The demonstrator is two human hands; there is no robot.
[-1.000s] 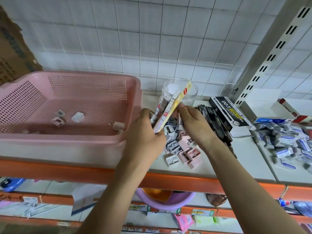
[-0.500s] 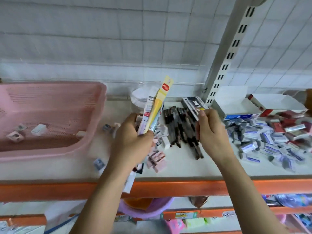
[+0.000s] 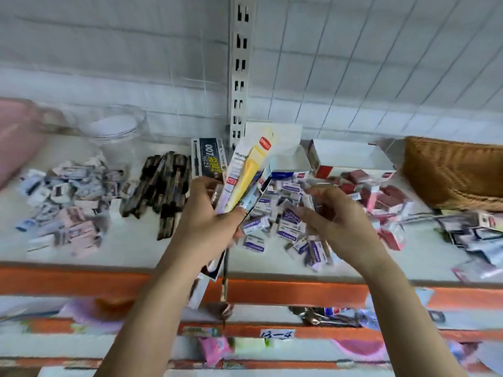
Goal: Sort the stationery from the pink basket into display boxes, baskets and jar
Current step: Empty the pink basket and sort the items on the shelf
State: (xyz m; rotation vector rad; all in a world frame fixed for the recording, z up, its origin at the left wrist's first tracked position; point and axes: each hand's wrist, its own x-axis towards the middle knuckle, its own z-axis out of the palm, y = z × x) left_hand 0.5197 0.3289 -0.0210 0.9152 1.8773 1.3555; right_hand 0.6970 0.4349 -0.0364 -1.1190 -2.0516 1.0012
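Observation:
My left hand point(image 3: 206, 221) grips a fan of long flat stationery packs point(image 3: 246, 175), the front one yellow and white with a red label, held upright above the shelf. To its right, my right hand point(image 3: 334, 216) hovers over a pile of white and purple erasers point(image 3: 285, 221) with its fingers loosely curled and nothing in them. The pink basket point(image 3: 19, 137) shows only as a blurred corner at the far left. A clear jar point(image 3: 117, 131) stands behind a heap of small sharpeners point(image 3: 68, 197).
A pile of dark pens point(image 3: 160, 189) lies beside a black display box point(image 3: 208, 159). White and red display boxes point(image 3: 348, 159) stand at the back, red erasers point(image 3: 381, 197) before them. A wicker basket point(image 3: 451, 170) sits far right. The shelf has an orange front edge point(image 3: 81, 281).
The view has swung right, so the pink basket slid almost out of frame. My left hand carried the packs rightward, and my right hand moved from the black box to over the erasers.

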